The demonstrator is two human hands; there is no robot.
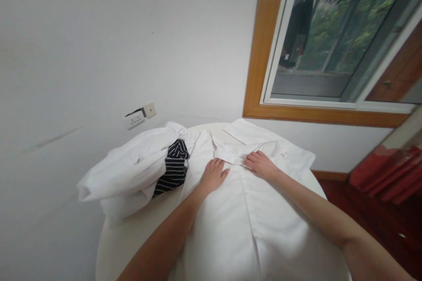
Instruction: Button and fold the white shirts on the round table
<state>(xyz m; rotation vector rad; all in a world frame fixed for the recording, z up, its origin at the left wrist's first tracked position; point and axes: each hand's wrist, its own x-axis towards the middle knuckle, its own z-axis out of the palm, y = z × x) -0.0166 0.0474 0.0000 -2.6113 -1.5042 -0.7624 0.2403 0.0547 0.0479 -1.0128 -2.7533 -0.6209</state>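
Observation:
A white garment (224, 215), which looks like a long coat, lies spread on a round white table (132, 246). A seam runs down its middle, with a slit lower down. My left hand (214, 174) rests on the cloth, thumb apart from the fingers, fingertips at the edge of a folded band (235, 153). On the right end of that band lies my right hand (260, 164), its fingers slightly bent and touching the cloth; its thumb is hidden. Beyond it a white sleeve-like part (270, 136) stretches to the right.
A bundled white cloth (132, 167) with a black-and-white striped piece (173, 169) sits at the table's left. Behind are a wall socket (135, 119) and a wood-framed window (253, 74). A red curtain (389, 171) hangs at the right above the dark red floor (349, 202).

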